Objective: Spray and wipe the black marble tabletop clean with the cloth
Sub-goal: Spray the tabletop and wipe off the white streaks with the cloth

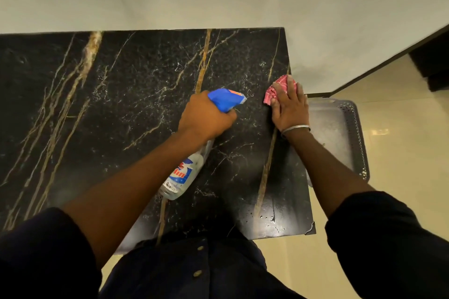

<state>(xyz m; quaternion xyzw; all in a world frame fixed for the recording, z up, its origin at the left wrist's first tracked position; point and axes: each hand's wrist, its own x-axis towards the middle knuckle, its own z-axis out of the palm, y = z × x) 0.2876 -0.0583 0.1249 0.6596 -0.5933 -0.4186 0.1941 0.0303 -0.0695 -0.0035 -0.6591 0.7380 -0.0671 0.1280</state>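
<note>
The left hand [206, 118] is gripping the spray bottle [185, 172], curled fingers hiding its neck, over the counter [109, 104], while the right hand [289, 109] is pressing straight-fingered on the pink cloth [279, 86] at the counter's right edge, covering most of it.

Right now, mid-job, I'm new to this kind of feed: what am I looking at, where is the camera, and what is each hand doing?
No machine here: a person works with two bare hands. The one picture comes from a camera on their head, looking down. The left hand grips a spray bottle by its blue trigger head. The right hand presses a red cloth flat on the black marble tabletop near its right edge. Droplets sit by the near right corner. A grey perforated plastic seat stands beside it.
</note>
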